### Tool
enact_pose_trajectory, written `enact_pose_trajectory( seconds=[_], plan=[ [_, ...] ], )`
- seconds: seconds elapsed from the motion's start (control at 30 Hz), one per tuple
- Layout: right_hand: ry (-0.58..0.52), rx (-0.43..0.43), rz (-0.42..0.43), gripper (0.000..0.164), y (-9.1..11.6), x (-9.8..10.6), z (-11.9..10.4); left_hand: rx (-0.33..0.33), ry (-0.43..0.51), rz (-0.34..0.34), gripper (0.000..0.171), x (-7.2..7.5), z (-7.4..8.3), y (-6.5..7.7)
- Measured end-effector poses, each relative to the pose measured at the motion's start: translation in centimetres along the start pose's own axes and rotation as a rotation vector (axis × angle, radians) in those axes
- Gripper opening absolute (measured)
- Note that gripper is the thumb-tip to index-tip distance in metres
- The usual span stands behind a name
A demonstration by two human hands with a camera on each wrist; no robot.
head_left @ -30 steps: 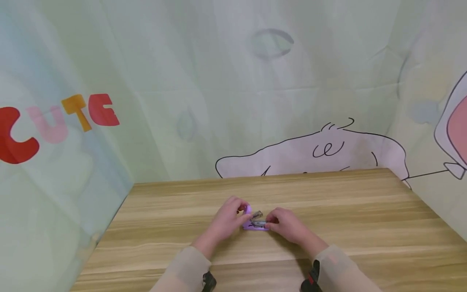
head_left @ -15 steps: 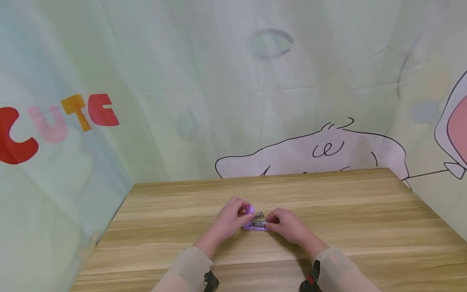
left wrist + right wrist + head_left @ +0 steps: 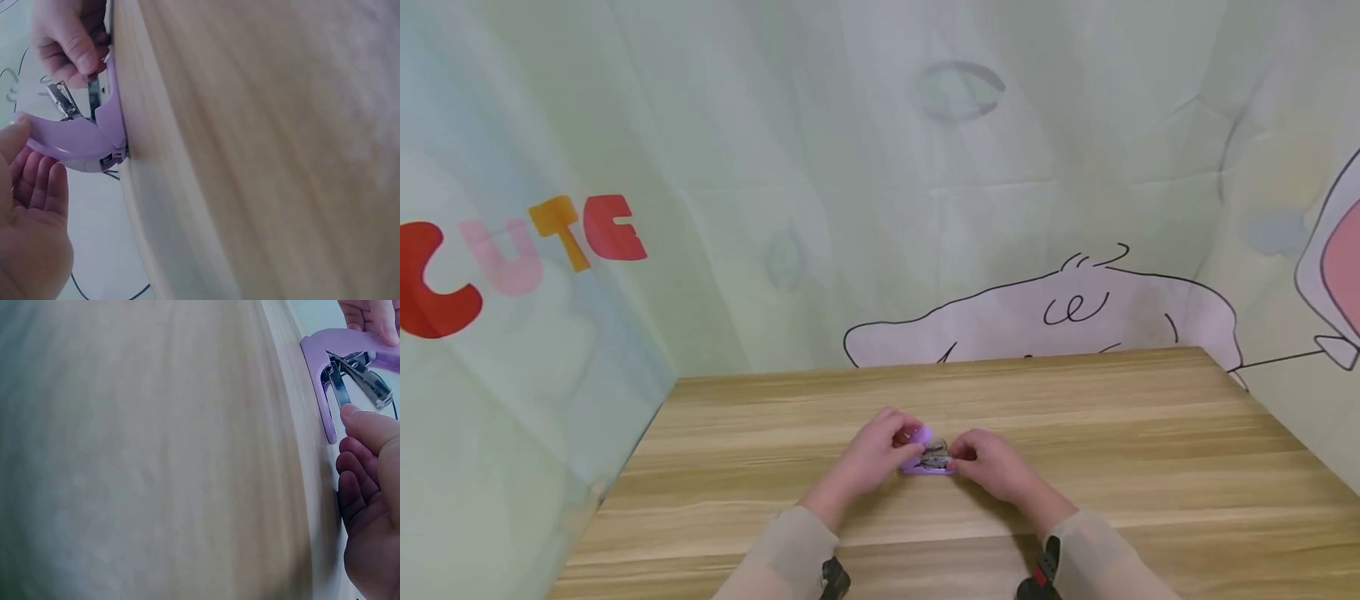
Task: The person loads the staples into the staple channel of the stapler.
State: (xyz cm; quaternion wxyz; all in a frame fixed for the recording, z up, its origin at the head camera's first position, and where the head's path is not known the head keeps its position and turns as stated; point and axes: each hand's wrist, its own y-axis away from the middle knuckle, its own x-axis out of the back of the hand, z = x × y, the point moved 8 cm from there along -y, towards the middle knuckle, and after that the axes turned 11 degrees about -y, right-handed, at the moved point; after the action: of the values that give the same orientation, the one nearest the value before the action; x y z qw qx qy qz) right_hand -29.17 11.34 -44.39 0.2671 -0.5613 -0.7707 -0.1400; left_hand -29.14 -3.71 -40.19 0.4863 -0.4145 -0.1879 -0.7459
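Tipped further over to the right than a second ago, the purple cover [image 3: 65, 139] now stands lower above the base [image 3: 112, 115], and the metal channel [image 3: 64, 100] between them has come down too; as I judge it from my end, the stapler [image 3: 927, 471] is nearer to closed. On the left, I see the left hand [image 3: 875, 446] pinching the cover between thumb and fingers, having shifted slightly right along with it. The stapler sits near the middle of the surface [image 3: 760, 433], between the two hands, its long axis running left to right, roughly in line with the far side. It hinges at the left and opens toward the right, while the cover slants up from the hinged side. Rightmost, the right hand [image 3: 992, 464] pinches the end of a metal strip [image 3: 339, 387] over the base, about where it was.
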Motion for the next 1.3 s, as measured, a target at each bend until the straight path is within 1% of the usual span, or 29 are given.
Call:
enact_pose_trajectory(
  seconds=[0.1,0.23,0.47,0.8,1.1,1.3],
  plan=[
    [0.002,0.010,0.000,0.007,0.1,0.0,-0.2,-0.016,-0.034,-0.016,0.028,-0.3,0.3,-0.2],
    [-0.001,0.015,0.003,0.007,0.2,0.0,-0.3,-0.022,-0.060,-0.014,0.027,-0.4,0.4,-0.2],
    [-0.024,0.024,0.009,0.008,0.1,0.2,-0.1,0.000,-0.058,-0.019,0.029,-0.4,0.4,-0.4],
    [-0.021,-0.007,-0.005,0.008,0.1,0.2,-0.1,-0.010,-0.039,-0.012,0.025,-1.2,0.4,-0.6],
    [-0.029,0.000,-0.009,0.008,0.1,0.0,0.2,0.044,-0.048,-0.029,0.026,-1.7,-0.1,-0.7],
    [-0.038,0.004,-0.008,0.010,0.0,0.0,0.2,0.055,-0.023,-0.030,0.024,-1.8,-0.3,-0.8]
  ],
)
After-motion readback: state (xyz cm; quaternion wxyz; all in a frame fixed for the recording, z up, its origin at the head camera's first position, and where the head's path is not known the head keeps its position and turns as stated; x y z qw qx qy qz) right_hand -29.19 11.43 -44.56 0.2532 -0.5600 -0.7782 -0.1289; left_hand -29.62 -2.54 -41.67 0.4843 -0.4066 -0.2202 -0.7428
